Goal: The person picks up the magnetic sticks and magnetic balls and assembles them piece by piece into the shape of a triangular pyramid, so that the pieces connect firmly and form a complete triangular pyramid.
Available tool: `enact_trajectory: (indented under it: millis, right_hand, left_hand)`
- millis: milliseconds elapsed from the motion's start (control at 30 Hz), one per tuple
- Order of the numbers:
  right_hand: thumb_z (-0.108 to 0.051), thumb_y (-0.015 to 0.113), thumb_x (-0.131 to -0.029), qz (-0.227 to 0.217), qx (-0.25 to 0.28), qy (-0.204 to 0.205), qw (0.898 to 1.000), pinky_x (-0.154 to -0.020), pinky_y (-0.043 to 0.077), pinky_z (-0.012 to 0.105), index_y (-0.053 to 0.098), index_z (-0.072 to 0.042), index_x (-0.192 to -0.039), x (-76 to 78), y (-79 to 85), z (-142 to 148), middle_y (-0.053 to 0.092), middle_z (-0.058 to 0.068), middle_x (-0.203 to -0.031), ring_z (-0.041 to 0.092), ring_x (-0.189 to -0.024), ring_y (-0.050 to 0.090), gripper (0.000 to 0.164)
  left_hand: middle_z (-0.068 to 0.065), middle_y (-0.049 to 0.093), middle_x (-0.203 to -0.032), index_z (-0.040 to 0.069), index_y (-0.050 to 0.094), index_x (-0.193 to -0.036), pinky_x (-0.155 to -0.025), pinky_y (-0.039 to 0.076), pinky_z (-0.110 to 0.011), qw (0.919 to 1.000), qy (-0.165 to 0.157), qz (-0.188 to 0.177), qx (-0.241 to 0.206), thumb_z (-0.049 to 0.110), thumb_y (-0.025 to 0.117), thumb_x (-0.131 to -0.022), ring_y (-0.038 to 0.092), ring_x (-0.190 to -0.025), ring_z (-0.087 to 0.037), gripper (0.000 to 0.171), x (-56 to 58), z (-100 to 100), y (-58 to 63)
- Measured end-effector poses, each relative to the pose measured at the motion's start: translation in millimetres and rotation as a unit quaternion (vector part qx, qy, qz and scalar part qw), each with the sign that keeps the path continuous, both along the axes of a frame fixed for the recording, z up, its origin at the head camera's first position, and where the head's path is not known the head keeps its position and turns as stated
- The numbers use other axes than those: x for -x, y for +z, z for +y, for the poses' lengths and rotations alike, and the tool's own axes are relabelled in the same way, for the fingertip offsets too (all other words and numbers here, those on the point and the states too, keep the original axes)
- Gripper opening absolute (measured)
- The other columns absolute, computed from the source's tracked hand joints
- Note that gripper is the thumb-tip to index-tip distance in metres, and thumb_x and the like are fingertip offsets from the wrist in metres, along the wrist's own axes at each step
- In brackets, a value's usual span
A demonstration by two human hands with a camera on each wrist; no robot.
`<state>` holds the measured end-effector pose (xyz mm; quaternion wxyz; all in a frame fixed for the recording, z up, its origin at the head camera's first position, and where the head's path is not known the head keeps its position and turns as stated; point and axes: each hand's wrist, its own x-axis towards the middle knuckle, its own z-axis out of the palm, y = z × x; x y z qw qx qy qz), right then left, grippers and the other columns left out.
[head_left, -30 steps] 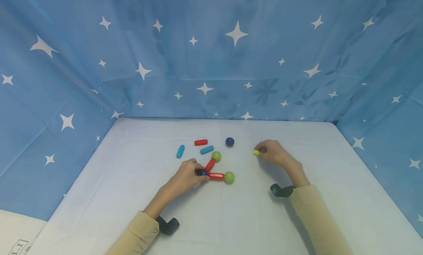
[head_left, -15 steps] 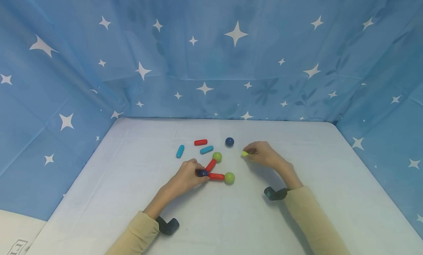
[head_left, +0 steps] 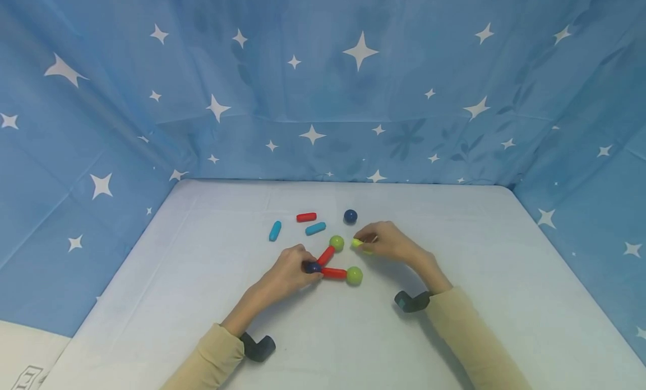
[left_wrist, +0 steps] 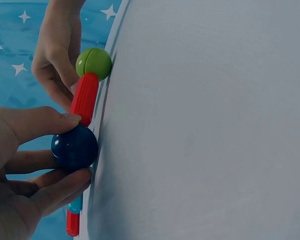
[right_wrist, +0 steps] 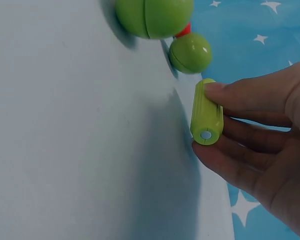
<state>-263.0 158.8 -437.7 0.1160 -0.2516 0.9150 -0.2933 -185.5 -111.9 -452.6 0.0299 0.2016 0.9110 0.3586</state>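
My left hand (head_left: 287, 271) pinches a dark blue ball (left_wrist: 75, 148) between thumb and fingers, low over the table. Two red rods (head_left: 334, 274) fan out from that ball, each tipped with a green ball; one green ball (head_left: 354, 275) is nearer me, the other green ball (head_left: 336, 243) farther off. To the right of them, my right hand (head_left: 391, 243) holds a short yellow-green rod (right_wrist: 207, 112) between thumb and fingers. A pale round disc shows in the rod's end in the right wrist view. The rod is close to the farther green ball, with a gap between them.
Behind the hands lie a loose dark blue ball (head_left: 350, 216), a red rod (head_left: 306, 217) and two light blue rods (head_left: 315, 229) on the white table (head_left: 227, 210). A blue star-patterned curtain (head_left: 282, 87) hangs along the table's back and sides.
My right hand has moved left with the yellow-green rod, toward the farther green ball. The joined balls and red rods in my left hand have shifted slightly right and nearer me.
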Motion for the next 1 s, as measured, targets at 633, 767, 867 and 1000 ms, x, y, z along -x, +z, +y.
enact_trajectory:
  millis: [633, 767, 867, 1000]
  right_hand:
    - [-0.011, 0.073, -0.094, -0.026, 0.014, 0.0, 1.0, -0.091, 0.06, 0.037, 0.075, -0.005, -0.119, -8.9, -4.3, -20.8, 0.076, 0.007, -0.11, 0.021, -0.101, 0.071, 0.026]
    - [-0.014, 0.075, -0.093, -0.037, 0.021, -0.001, 0.999, -0.088, 0.059, 0.035, 0.073, -0.006, -0.118, -10.0, -4.0, -24.1, 0.075, 0.005, -0.106, 0.018, -0.097, 0.069, 0.026]
    - [-0.016, 0.077, -0.092, -0.047, 0.027, -0.009, 0.998, -0.085, 0.059, 0.032, 0.07, -0.007, -0.115, -11.7, -5.1, -26.7, 0.073, 0.003, -0.103, 0.016, -0.094, 0.067, 0.026]
    - [-0.016, 0.078, -0.091, -0.055, 0.035, -0.015, 0.998, -0.084, 0.059, 0.032, 0.067, -0.008, -0.112, -13.6, -6.3, -28.9, 0.072, 0.002, -0.101, 0.016, -0.093, 0.066, 0.026]
  left_hand:
    - [-0.005, 0.066, -0.09, -0.002, 0.078, -0.105, -0.065, 0.051, -0.021, 0.9999, 0.007, -0.014, -0.003, 0.013, 0.086, -0.083, 0.057, -0.077, -0.013, 0.027, 0.9, 0.0, -1.5]
    - [-0.005, 0.066, -0.091, -0.001, 0.078, -0.105, -0.067, 0.052, -0.021, 0.9998, 0.012, -0.016, -0.002, 0.014, 0.086, -0.083, 0.058, -0.079, -0.013, 0.027, 0.2, 0.3, -0.7]
    - [-0.004, 0.067, -0.091, 0.0, 0.079, -0.104, -0.068, 0.052, -0.021, 0.9998, 0.013, -0.013, -0.001, 0.014, 0.086, -0.083, 0.058, -0.08, -0.013, 0.027, 0.0, 0.8, -0.3]
    - [-0.004, 0.067, -0.09, -0.001, 0.079, -0.103, -0.067, 0.052, -0.021, 0.9999, 0.012, -0.008, -0.001, 0.014, 0.087, -0.082, 0.058, -0.08, -0.012, 0.026, 0.2, 1.0, -0.5]
